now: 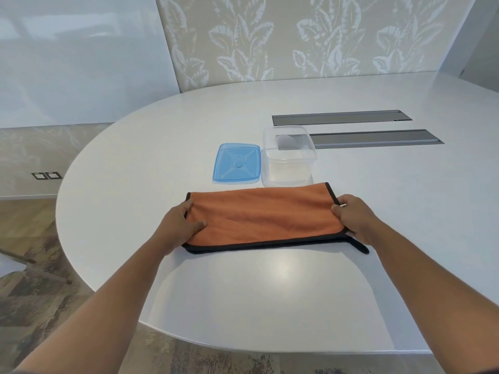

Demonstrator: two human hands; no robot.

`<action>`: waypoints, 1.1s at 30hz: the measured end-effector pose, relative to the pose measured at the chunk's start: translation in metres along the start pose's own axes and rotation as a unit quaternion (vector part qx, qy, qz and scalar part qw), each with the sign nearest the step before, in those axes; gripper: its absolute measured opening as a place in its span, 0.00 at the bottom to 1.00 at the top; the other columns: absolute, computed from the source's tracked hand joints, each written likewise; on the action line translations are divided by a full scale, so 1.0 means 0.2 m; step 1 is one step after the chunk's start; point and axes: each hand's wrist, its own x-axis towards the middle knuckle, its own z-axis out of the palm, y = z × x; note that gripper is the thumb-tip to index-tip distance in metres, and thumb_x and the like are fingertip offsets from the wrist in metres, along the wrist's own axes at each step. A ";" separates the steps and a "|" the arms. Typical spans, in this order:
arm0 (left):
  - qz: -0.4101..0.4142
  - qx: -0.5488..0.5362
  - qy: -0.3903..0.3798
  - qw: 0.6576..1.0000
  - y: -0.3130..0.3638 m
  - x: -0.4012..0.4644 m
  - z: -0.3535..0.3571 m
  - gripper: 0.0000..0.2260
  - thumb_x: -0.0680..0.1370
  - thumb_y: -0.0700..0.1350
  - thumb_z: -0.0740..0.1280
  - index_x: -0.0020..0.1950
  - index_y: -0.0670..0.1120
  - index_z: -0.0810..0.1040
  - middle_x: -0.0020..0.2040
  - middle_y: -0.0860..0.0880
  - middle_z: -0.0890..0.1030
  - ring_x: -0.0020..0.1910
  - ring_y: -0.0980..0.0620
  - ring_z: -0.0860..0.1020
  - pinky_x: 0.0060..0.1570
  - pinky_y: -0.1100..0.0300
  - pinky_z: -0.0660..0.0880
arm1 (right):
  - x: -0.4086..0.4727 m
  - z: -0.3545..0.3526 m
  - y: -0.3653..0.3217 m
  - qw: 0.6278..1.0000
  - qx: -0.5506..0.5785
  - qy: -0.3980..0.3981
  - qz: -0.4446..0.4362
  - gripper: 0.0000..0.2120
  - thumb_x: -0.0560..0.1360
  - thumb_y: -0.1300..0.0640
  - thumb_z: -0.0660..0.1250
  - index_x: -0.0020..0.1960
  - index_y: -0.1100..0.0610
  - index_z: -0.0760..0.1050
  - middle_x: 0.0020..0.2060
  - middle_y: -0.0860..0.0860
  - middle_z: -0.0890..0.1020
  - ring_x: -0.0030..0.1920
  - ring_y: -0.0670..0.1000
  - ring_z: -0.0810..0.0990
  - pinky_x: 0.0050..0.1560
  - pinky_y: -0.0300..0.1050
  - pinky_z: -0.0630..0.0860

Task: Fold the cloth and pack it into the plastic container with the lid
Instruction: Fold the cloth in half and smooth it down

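Left hand [181, 225]: grips the cloth's left end, thumb on top, the other fingers hidden under the fabric.
Cloth [266, 215]: orange with a black border, folded into a long strip, lying flat on the tabletop [270, 292] toward its rounded left end, between both hands, just in front of the lid and container.
Lid [237, 163]: blue, square, flat on the tabletop behind the cloth, just left of the container.
Container [289, 157]: clear, open, empty, upright, its near wall right at the cloth's far edge.
Right hand [356, 220]: pinches the cloth's right end, thumb on top.
Slots [375, 138]: two grey strips set in the tabletop behind the container, running toward the right.
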 end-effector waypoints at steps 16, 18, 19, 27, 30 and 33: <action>0.067 0.118 0.029 0.990 0.05 -0.03 0.02 0.36 0.80 0.47 0.72 0.83 0.47 0.57 0.83 0.50 0.59 0.79 0.46 0.64 0.75 0.55 0.60 | -0.02 0.02 0.02 0.981 -0.137 0.076 -0.116 0.05 0.83 0.58 0.61 0.56 0.56 0.75 0.45 0.54 0.79 0.39 0.50 0.76 0.37 0.46 0.71; 0.063 0.113 0.031 0.991 0.06 -0.03 0.02 0.36 0.80 0.47 0.71 0.83 0.47 0.57 0.82 0.50 0.60 0.78 0.46 0.64 0.74 0.55 0.61 | -0.01 0.02 0.02 0.983 -0.129 0.074 -0.111 0.05 0.83 0.57 0.61 0.56 0.55 0.74 0.45 0.53 0.79 0.39 0.51 0.76 0.37 0.46 0.72; 0.061 0.106 0.034 0.992 0.06 -0.03 0.02 0.36 0.80 0.47 0.71 0.83 0.47 0.57 0.82 0.50 0.61 0.79 0.46 0.64 0.74 0.55 0.61 | -0.01 0.02 0.01 0.984 -0.118 0.073 -0.108 0.05 0.83 0.57 0.61 0.56 0.55 0.74 0.45 0.53 0.79 0.40 0.51 0.76 0.38 0.46 0.72; 0.070 0.153 0.014 0.986 0.06 -0.03 0.02 0.35 0.81 0.46 0.70 0.84 0.46 0.56 0.83 0.49 0.59 0.80 0.45 0.62 0.77 0.52 0.60 | 0.01 0.00 0.04 0.980 -0.156 0.063 -0.102 0.05 0.82 0.58 0.63 0.56 0.55 0.75 0.45 0.53 0.79 0.39 0.51 0.77 0.36 0.45 0.71; 0.071 0.164 0.010 0.984 0.05 -0.03 0.02 0.35 0.81 0.47 0.69 0.84 0.46 0.55 0.83 0.49 0.59 0.80 0.45 0.62 0.76 0.52 0.60 | 0.02 0.00 0.04 0.978 -0.174 0.063 -0.099 0.05 0.81 0.57 0.63 0.56 0.55 0.76 0.46 0.55 0.81 0.40 0.52 0.78 0.37 0.46 0.72; 0.075 0.196 -0.005 0.978 0.05 -0.02 0.02 0.34 0.82 0.49 0.67 0.84 0.46 0.55 0.83 0.48 0.57 0.80 0.46 0.61 0.76 0.51 0.60 | 0.01 0.00 0.02 0.965 -0.237 0.058 -0.093 0.12 0.78 0.56 0.64 0.61 0.53 0.74 0.48 0.53 0.81 0.43 0.51 0.78 0.40 0.47 0.73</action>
